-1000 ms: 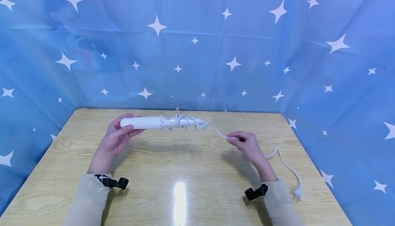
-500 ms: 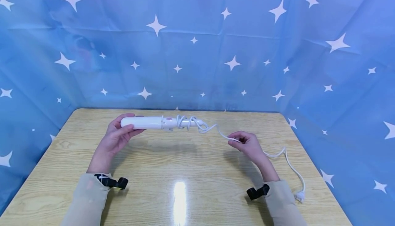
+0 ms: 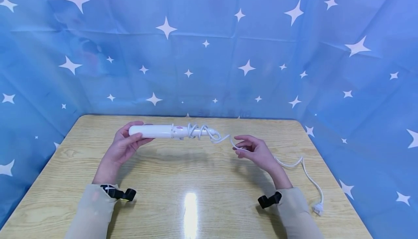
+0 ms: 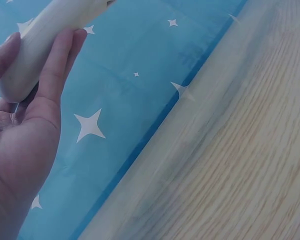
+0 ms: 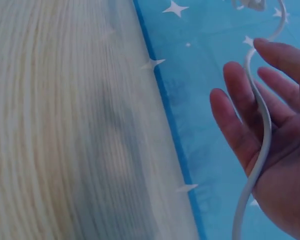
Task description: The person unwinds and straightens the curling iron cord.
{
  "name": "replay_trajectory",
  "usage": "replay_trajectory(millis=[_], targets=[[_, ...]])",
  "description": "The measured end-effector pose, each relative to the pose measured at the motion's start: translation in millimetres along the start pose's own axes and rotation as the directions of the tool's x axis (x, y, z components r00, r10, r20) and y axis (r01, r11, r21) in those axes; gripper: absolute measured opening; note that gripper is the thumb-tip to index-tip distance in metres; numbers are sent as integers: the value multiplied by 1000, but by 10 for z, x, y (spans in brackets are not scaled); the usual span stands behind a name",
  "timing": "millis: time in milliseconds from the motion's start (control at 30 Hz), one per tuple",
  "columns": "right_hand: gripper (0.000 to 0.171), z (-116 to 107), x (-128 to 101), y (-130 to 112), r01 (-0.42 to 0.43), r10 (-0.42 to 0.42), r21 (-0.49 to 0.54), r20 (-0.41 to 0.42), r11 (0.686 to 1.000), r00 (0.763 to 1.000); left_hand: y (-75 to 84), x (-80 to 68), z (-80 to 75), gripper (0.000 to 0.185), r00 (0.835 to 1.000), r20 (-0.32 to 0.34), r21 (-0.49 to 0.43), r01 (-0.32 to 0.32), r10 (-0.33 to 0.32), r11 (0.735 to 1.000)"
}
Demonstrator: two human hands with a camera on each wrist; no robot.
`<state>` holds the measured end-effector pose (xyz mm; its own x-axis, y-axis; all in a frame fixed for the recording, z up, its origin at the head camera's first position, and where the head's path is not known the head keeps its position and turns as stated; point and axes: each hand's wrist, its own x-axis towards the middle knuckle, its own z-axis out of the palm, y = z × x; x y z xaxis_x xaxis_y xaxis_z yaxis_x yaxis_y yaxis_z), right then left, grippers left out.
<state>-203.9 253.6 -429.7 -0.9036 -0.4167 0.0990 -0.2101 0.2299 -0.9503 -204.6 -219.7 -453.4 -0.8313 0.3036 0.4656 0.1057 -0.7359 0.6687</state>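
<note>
The right hand [image 3: 258, 151] has loosened its pinch; the cord [image 5: 262, 131] now lies across straightened fingers. The left hand [image 3: 122, 146] still grips the white wand [image 3: 153, 130], so winding can continue.

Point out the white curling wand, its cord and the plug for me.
curling wand [image 3: 153, 130], head view, middle of the barrel.
cord [image 5: 262, 135], right wrist view, stretch lying across the palm.
plug [image 3: 316, 207], head view, plug body on the table.

I can't read any words or numbers here, only white stars printed on the blue cloth [image 3: 209, 50].
</note>
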Motion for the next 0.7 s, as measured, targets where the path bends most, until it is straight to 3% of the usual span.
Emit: replay_trajectory(millis=[333,700], targets=[[45,97,62,-94,33,-26,-67,96,997,995,4,-38,-15,50,999,-16,-17,30,-30,999],[40,76,36,-91,118,-137,87,261,989,956,-1,-69,-56,50,999,-13,7,48,-47,999]])
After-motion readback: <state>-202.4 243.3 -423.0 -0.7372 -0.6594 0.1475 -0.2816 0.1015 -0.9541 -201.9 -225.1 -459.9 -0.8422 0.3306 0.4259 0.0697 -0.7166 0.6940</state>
